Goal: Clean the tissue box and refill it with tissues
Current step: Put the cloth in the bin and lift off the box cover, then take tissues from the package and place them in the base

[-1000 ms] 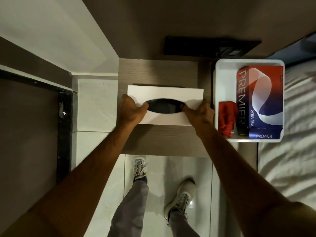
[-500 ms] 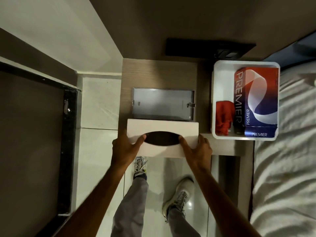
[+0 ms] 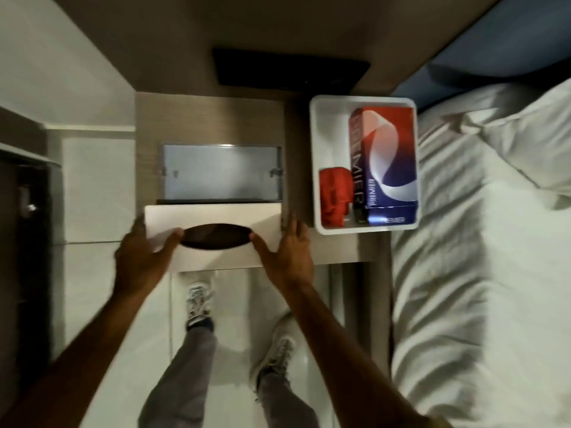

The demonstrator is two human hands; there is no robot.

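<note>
At nightstand (image 3: 213, 118) front edge | left hand (image 3: 140, 261), right hand (image 3: 285, 250) grip white cover (image 3: 213, 216) ends

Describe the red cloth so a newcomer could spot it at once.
Start at the wooden bedside table beside the bed. On its right end sits a white tray. The red cloth is crumpled in its near-left corner, left of the Premier tissue pack: soft, all red.

cover (image 3: 213, 217) before recess (image 3: 222, 173); tray (image 3: 315, 168) right
</note>
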